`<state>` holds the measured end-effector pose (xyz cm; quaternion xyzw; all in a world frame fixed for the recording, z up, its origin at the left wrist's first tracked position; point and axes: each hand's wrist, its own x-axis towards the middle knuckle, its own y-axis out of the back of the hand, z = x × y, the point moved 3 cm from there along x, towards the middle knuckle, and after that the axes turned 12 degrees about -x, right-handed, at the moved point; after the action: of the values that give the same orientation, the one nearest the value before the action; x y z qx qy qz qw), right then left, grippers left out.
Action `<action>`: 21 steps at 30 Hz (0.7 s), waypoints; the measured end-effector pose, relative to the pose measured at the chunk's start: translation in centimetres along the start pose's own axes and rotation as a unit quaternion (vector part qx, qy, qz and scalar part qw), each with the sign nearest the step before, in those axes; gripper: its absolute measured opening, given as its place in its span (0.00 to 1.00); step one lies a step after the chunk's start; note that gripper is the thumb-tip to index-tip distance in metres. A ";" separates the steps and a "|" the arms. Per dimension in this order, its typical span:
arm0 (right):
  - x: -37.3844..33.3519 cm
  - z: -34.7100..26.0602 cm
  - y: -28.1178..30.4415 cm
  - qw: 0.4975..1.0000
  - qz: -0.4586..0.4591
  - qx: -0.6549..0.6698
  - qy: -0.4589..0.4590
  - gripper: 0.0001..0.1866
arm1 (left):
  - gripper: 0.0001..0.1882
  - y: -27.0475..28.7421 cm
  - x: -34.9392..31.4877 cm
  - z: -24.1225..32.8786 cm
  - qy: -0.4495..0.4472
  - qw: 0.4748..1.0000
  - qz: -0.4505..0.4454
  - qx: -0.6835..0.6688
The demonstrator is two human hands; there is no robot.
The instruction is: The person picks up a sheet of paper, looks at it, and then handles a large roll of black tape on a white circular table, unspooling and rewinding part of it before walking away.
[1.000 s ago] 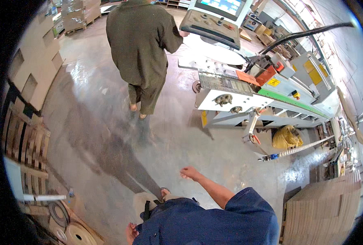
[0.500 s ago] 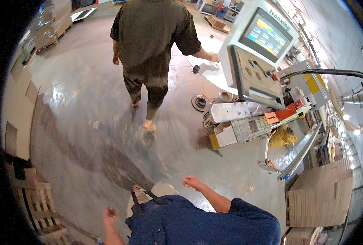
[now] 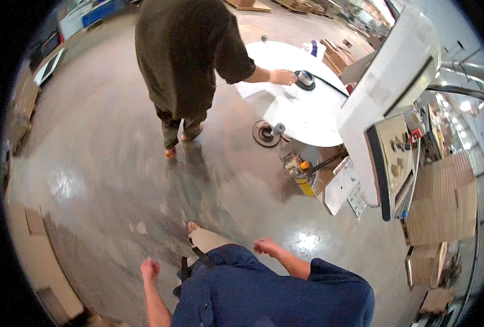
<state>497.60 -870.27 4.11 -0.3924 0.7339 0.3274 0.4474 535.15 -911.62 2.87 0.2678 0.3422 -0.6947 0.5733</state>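
Observation:
My left hand (image 3: 150, 268) hangs out to the left of my body, fingers curled into a loose fist, with nothing seen in it. On the other side, my right hand (image 3: 266, 247) is held in front of me, its fingers also curled in and nothing showing in them. Neither hand touches anything; bare grey floor (image 3: 225, 201) lies below both. Ahead, a person in dark clothes (image 3: 185, 60) walks with the right hand (image 3: 282, 77) over a white round table (image 3: 307, 117), close to a dark-based roll (image 3: 305, 80).
A machine's control panel (image 3: 397, 158) juts out at the right. Beneath the table's near edge are a coiled hose (image 3: 265, 133) and a small motor unit (image 3: 297, 168). Stacked boards (image 3: 443, 201) stand at the far right, and a pale panel (image 3: 40, 250) is at the left.
I have moved forward, so the machine's panel is nearer and its screen has turned out of sight. More of the white table shows. My left hand has swung forward and up.

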 end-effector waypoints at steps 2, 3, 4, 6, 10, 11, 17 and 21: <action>-0.5 -8.2 0.2 0.997 0.023 0.001 0.070 0.12 | 0.11 -1.0 2.2 1.5 0.062 0.998 -0.010 0.032; -0.6 -11.7 0.8 0.994 0.031 -0.025 0.100 0.13 | 0.12 -1.8 3.3 2.1 0.083 0.995 -0.020 0.054; -0.4 -15.3 1.2 0.989 0.033 -0.055 0.132 0.14 | 0.13 -0.6 5.3 2.1 0.049 0.994 -0.028 0.095; -1.7 -23.8 1.5 0.979 0.040 0.002 0.200 0.15 | 0.14 0.8 9.4 2.1 -0.009 0.986 -0.021 0.166; -2.5 -32.4 3.4 0.952 0.138 0.068 0.266 0.15 | 0.13 -6.1 15.7 7.7 0.097 0.982 0.007 0.163; -3.0 -34.0 3.8 0.945 0.161 0.084 0.272 0.15 | 0.13 -7.7 17.4 9.6 0.140 0.978 0.000 0.152; -5.7 -44.9 6.6 0.893 0.318 0.171 0.270 0.15 | 0.15 -20.4 33.7 21.8 0.210 0.966 -0.097 0.112; -7.2 -50.1 10.9 0.847 0.387 0.216 0.293 0.16 | 0.12 -35.4 34.7 30.1 0.176 0.957 -0.193 0.128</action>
<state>470.22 -904.69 31.37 -0.0476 0.9754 0.1774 0.1222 494.14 -952.58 1.06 0.3861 0.3911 -0.7720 0.3194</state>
